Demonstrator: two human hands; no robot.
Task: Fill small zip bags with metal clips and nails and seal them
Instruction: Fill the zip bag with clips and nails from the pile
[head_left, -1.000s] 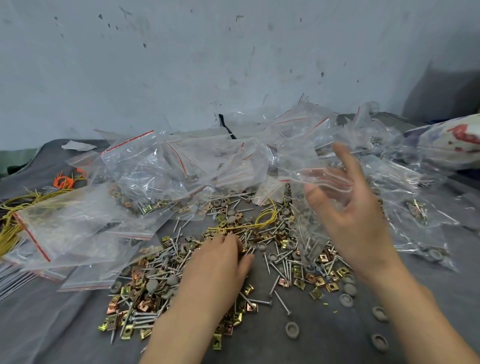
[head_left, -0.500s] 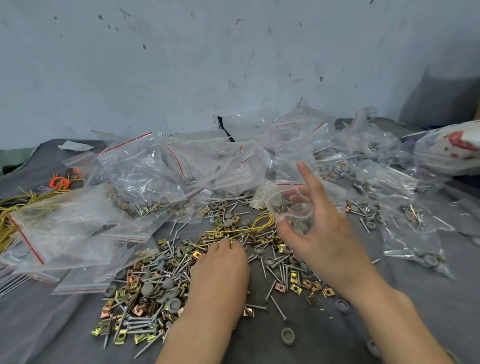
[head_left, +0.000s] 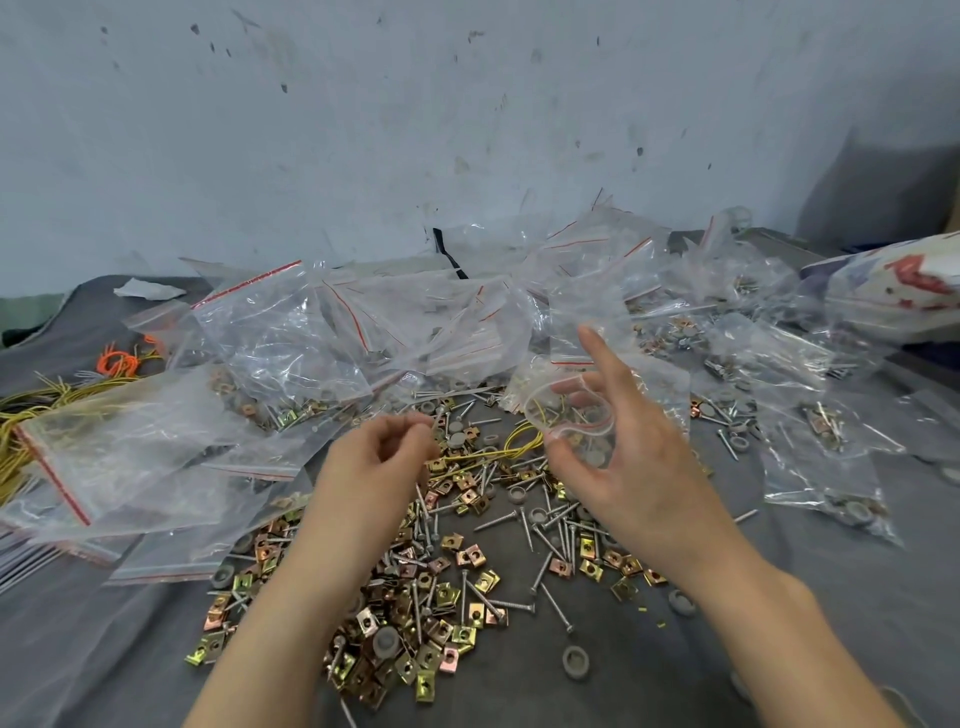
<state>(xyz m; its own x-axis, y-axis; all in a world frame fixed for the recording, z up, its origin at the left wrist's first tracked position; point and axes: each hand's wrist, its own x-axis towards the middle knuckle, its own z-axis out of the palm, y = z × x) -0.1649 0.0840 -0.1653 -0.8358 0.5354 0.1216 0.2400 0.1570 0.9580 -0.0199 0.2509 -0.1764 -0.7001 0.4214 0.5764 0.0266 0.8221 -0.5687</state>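
Up off the pile has come the left hand (head_left: 374, 457), which lay flat on the metal bits half a second ago; now it floats above them with its fingers curled in, pinching what looks like a thin nail, though that is hard to see. Beside it, the right hand (head_left: 618, 452) grips a small zip bag (head_left: 571, 410) by its mouth and holds that mouth wide open, facing the left hand. Just under both hands sits a big heap of gold metal clips (head_left: 441, 644) mixed with silver nails (head_left: 550, 545) and round gray caps (head_left: 575, 661), all spread on the gray desk (head_left: 831, 597). Some yellow wire (head_left: 498, 453) lies in the heap between the hands. Behind the hands, many clear bags with red strips (head_left: 291, 332) are piled against the wall. Filled bags (head_left: 826, 467) lie to the right. More yellow wire and an orange bundle (head_left: 117, 359) rest far left.
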